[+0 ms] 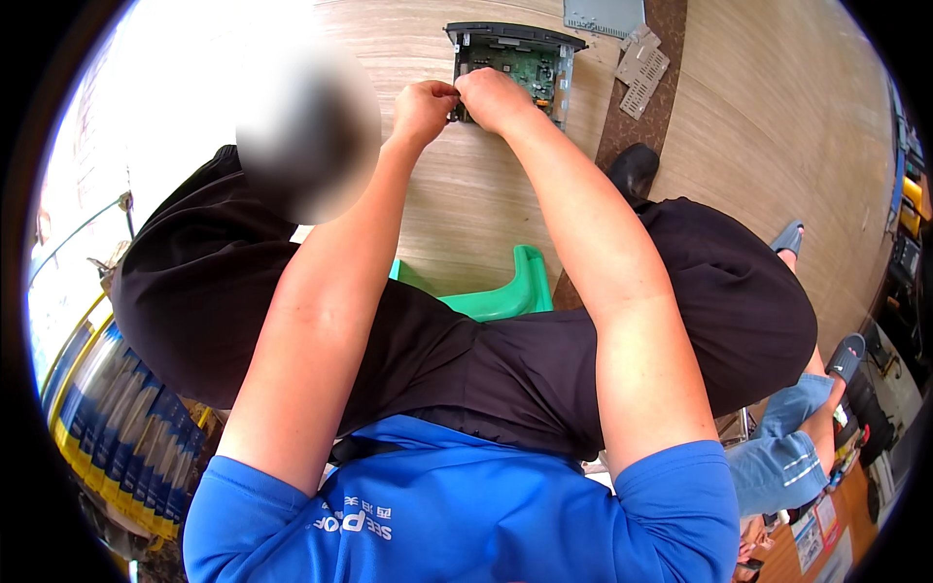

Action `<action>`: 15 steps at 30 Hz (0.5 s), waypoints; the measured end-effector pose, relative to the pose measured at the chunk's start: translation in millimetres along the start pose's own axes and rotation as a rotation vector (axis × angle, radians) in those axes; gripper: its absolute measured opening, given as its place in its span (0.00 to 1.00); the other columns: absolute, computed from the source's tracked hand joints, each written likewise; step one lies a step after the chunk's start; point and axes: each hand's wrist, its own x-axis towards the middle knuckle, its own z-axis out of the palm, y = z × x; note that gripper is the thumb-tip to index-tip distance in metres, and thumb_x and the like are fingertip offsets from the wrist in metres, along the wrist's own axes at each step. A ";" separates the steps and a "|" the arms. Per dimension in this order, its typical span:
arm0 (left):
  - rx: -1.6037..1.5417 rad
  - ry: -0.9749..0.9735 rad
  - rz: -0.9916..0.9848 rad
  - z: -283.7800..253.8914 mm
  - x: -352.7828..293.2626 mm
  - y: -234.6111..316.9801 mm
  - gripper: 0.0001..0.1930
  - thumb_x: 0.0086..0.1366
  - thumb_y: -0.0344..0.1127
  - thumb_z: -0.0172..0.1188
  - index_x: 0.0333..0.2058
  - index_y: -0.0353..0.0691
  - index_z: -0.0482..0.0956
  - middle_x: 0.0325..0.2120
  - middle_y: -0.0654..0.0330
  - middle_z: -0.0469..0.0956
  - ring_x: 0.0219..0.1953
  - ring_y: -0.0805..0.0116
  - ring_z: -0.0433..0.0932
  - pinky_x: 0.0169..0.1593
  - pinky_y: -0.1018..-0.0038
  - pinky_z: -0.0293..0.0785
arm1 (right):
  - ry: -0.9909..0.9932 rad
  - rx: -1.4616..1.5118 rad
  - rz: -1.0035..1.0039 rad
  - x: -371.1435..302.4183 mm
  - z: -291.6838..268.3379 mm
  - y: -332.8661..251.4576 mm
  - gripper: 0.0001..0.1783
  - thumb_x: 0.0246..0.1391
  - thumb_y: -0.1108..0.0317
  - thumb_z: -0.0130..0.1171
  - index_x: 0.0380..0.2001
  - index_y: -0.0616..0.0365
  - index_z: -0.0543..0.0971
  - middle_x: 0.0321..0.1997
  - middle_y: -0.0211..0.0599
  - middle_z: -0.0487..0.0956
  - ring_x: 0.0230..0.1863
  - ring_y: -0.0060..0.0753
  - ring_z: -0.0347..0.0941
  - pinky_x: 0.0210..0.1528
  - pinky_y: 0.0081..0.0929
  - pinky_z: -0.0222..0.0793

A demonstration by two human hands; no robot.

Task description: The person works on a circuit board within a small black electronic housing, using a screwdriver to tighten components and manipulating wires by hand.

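An opened electronic unit (524,66) rests on the floor in front of me. It has a black front panel (515,34) on its far side, metal side walls and a green circuit board inside. My left hand (423,114) is at its near left corner, thumb and fingers pinched together. Over the left part of the unit, my right hand (494,99) is closed, its curled fingertips almost meeting those of the left. Whatever the fingertips hold is too small or hidden to make out.
A perforated metal plate (641,73) and a grey metal cover (604,16) lie right of the unit. Under me is a green plastic stool (505,299). A blurred dark shape (309,136) is at left. Another person's legs (792,428) show at lower right, by a rack (126,428) at left.
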 end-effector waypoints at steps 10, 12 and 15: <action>0.010 -0.005 -0.005 -1.8 -0.6 -0.7 0.08 0.58 0.34 0.65 0.35 0.42 0.86 0.25 0.58 0.84 0.23 0.72 0.81 0.31 0.74 0.79 | -0.049 -0.016 0.018 1.5 -2.3 -2.6 0.13 0.54 0.68 0.48 0.33 0.54 0.83 0.41 0.49 0.81 0.45 0.51 0.78 0.46 0.44 0.74; -0.006 -0.009 0.002 -0.9 -0.6 0.1 0.08 0.58 0.34 0.65 0.35 0.42 0.86 0.25 0.58 0.84 0.23 0.72 0.81 0.31 0.73 0.78 | -0.088 -0.028 0.042 1.6 -2.2 -1.5 0.15 0.55 0.66 0.46 0.36 0.52 0.84 0.45 0.48 0.81 0.48 0.49 0.78 0.49 0.43 0.74; 0.009 -0.010 0.011 -1.4 -0.6 0.1 0.08 0.58 0.34 0.65 0.35 0.42 0.86 0.25 0.58 0.84 0.23 0.72 0.81 0.32 0.73 0.78 | -0.011 -0.009 -0.008 -0.1 -1.1 -1.5 0.11 0.53 0.70 0.49 0.31 0.56 0.82 0.37 0.51 0.81 0.42 0.53 0.78 0.44 0.44 0.74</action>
